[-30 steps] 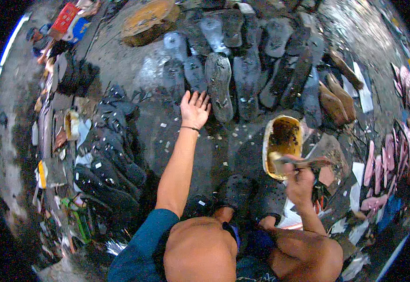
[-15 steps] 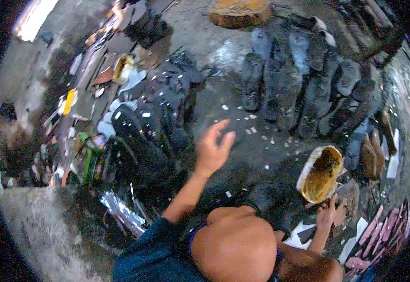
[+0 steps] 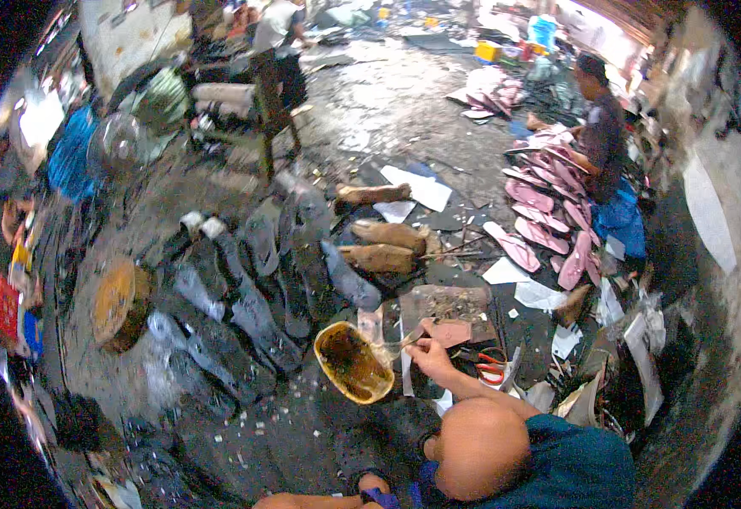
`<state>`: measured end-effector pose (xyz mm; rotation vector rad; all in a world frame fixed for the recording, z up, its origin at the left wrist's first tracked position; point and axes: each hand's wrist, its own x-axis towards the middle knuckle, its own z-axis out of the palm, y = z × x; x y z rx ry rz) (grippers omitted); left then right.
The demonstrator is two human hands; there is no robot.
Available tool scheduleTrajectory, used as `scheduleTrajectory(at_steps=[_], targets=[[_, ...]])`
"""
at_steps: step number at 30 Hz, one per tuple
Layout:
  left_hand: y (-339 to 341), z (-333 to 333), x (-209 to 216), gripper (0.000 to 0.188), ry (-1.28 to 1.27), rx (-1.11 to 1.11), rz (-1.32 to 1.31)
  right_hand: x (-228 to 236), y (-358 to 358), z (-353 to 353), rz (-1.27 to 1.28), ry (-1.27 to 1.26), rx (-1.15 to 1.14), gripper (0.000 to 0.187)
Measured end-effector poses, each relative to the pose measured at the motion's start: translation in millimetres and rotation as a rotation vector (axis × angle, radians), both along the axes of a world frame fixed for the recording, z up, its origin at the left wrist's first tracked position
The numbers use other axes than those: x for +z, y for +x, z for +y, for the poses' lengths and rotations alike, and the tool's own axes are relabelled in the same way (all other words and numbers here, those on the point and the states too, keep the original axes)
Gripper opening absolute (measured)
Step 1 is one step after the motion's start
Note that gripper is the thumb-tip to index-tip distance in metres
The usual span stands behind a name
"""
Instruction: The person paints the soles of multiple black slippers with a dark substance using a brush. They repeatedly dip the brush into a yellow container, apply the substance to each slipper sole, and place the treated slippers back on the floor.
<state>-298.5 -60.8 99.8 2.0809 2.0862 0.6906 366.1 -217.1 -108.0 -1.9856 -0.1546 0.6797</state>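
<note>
My right hand [image 3: 428, 360] is closed in a pinch on a thin, pale, flat-looking piece [image 3: 400, 343]; its kind is too blurred to tell. This piece reaches toward a cut-open yellowish plastic container [image 3: 354, 363] with dark brown residue inside, just left of the hand. Under and beyond the fingers lie a reddish-brown flat piece [image 3: 447, 332] and a worn board [image 3: 472, 304] strewn with scraps. Scissors with red-orange handles [image 3: 490, 367] rest to the right of my forearm. My left hand is out of the picture.
Dark shoe soles [image 3: 260, 327] lie in rows left of the container, near a round wooden block [image 3: 122, 304]. Brown wooden foot forms [image 3: 383, 246] lie beyond. At far right a person [image 3: 606, 127] sits by piled pink sandals [image 3: 549, 204]. White scraps [image 3: 538, 294] litter the floor.
My view has swung to the right, bringing the other person and the pink sandals in. My left hand, open before, has left the picture. My right hand now pinches the thin piece by the container.
</note>
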Motion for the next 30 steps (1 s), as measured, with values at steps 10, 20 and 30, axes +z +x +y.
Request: scheduleTrajectory(at_steps=[10,20,30], targets=[[-56,-48,-20,0.072,0.213,0.305,0.290,26,-11,25,-0.524,0.035,-0.191,0.044],[264,67,57,0.068,-0.748,-0.263,-1.953,279,-101,174,-0.296,0.927,0.804,0.026],[354,66,-3,0.072,-1.218,-0.553,-1.717,226,-82,192,-0.514,0.691,0.806,0.027]])
